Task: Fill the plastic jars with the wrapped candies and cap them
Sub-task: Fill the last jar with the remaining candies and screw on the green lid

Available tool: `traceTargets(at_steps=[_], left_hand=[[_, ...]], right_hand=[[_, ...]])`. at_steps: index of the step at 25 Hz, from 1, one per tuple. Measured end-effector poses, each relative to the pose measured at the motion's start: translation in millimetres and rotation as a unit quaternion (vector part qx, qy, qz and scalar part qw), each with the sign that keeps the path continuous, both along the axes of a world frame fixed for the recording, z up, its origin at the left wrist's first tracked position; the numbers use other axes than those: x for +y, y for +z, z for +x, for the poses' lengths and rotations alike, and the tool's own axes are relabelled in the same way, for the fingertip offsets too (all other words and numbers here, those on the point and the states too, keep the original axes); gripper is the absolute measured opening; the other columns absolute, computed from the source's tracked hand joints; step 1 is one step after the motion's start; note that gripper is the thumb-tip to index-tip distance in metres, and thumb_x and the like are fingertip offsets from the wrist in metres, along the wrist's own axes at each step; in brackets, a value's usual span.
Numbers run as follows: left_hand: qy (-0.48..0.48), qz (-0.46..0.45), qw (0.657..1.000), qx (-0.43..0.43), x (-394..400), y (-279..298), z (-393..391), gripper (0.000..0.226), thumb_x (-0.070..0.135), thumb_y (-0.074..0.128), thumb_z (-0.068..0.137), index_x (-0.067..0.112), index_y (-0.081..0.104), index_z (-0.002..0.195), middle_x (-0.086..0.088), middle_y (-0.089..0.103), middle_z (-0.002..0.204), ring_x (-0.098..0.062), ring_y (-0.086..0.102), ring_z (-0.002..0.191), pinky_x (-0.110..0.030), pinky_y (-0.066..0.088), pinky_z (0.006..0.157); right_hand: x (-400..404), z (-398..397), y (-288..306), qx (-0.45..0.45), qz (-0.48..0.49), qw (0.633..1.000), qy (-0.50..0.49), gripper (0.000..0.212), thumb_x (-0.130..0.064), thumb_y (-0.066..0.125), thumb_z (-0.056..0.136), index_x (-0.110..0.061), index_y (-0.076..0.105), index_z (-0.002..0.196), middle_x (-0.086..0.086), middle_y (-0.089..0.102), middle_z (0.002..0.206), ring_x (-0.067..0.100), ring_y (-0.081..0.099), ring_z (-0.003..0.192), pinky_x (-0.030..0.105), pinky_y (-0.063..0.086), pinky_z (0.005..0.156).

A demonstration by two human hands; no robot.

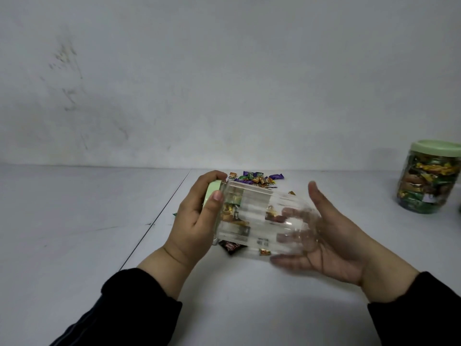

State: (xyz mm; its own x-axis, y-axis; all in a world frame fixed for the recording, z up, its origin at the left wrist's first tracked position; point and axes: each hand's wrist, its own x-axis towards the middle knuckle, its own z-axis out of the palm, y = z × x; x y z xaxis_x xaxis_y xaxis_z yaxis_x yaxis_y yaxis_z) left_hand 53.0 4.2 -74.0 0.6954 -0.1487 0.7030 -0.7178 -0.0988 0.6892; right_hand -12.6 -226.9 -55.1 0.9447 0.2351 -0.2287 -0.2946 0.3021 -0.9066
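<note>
a clear ribbed plastic jar (259, 221) lies on its side in the air just above the table (74, 233), its pale green lid (211, 193) pointing left and its base pointing right. the jar looks blurred. through its wall show a few wrapped candies, though whether they lie inside it or on the table behind it is hard to tell. the left hand (197, 218) has its fingers and thumb curled round the lid end, gripping it. the right hand (321, 236) is spread flat with straight fingers under and against the base of the jar, cradling it; some fingers show through the clear plastic. both arms wear dark sleeves.

behind the jar a small heap of loose candies (254, 179) in purple, green and gold wrappers lies on the table, and a dark brown one (230, 247) lies just under the jar's near side. at the far right a second jar (429, 181) stands upright, packed with candies and capped with a green lid. a dark seam (154, 221) runs across the table on the left.
</note>
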Motion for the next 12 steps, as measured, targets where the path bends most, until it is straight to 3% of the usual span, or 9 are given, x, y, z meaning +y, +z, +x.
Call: traceTargets(at_steps=[1, 3, 6, 8, 10, 12], left_hand=[[-0.001, 0.009, 1.000, -0.004, -0.5, 1.0, -1.5, 0.038, 0.047, 0.041, 0.094, 0.025, 0.058, 0.121, 0.011, 0.063, 0.114, -0.019, 0.061, 0.107, -0.043, 0.051, 0.093], [-0.001, 0.012, 1.000, 0.010, 0.9, 5.5, -3.7, 0.038, 0.048, 0.042, 0.093, 0.026, 0.060, 0.118, 0.012, 0.065, 0.108, -0.016, 0.062, 0.102, -0.038, 0.052, 0.088], [-0.011, -0.010, 0.993, 0.114, 7.1, 16.3, -4.2, 0.030, 0.048, 0.047, 0.092, 0.032, 0.062, 0.112, 0.006, 0.068, 0.092, -0.023, 0.066, 0.088, -0.044, 0.056, 0.078], [0.062, 0.015, 0.984, 0.164, 14.8, 23.1, -0.9, 0.031, 0.053, 0.046, 0.091, 0.035, 0.061, 0.110, 0.004, 0.066, 0.091, -0.025, 0.065, 0.089, -0.046, 0.055, 0.078], [0.180, 0.120, 0.952, 0.217, 29.1, 25.0, 9.8, 0.039, 0.060, 0.045, 0.094, 0.032, 0.056, 0.118, 0.000, 0.062, 0.100, -0.027, 0.061, 0.098, -0.043, 0.050, 0.081], [0.283, 0.265, 0.882, 0.268, 44.8, 19.2, 23.9, 0.054, 0.065, 0.043, 0.092, 0.025, 0.048, 0.128, -0.005, 0.057, 0.117, -0.030, 0.055, 0.109, -0.041, 0.047, 0.089]], right_hand=[[-1.3, -0.4, 1.4, 0.020, -0.044, 0.999, 0.007, 0.075, -0.073, 0.069, 0.064, -0.017, 0.063, 0.114, 0.024, 0.065, 0.107, 0.042, 0.070, 0.073, 0.048, 0.061, 0.059], [-0.7, -2.7, 3.6, -0.025, -0.073, 0.997, 0.001, 0.069, -0.058, 0.081, 0.065, -0.020, 0.060, 0.119, 0.023, 0.068, 0.106, 0.041, 0.067, 0.063, 0.036, 0.057, 0.047], [-4.4, 0.2, 2.4, -0.138, -0.090, 0.985, -0.046, 0.077, -0.032, 0.088, 0.049, -0.029, 0.058, 0.120, 0.010, 0.073, 0.103, 0.034, 0.066, 0.067, 0.037, 0.057, 0.053], [-10.6, 3.3, -1.0, -0.170, -0.100, 0.977, -0.076, 0.081, -0.029, 0.090, 0.041, -0.037, 0.060, 0.116, 0.002, 0.072, 0.107, 0.030, 0.068, 0.073, 0.040, 0.058, 0.059], [-19.5, 8.2, -5.7, -0.171, -0.084, 0.977, -0.100, 0.089, -0.031, 0.096, 0.032, -0.039, 0.061, 0.113, 0.001, 0.070, 0.111, 0.032, 0.068, 0.075, 0.041, 0.058, 0.061], [-26.5, 12.4, -8.3, -0.161, -0.078, 0.977, -0.119, 0.085, -0.028, 0.094, 0.037, -0.040, 0.060, 0.114, 0.003, 0.072, 0.108, 0.035, 0.067, 0.074, 0.040, 0.058, 0.060]])
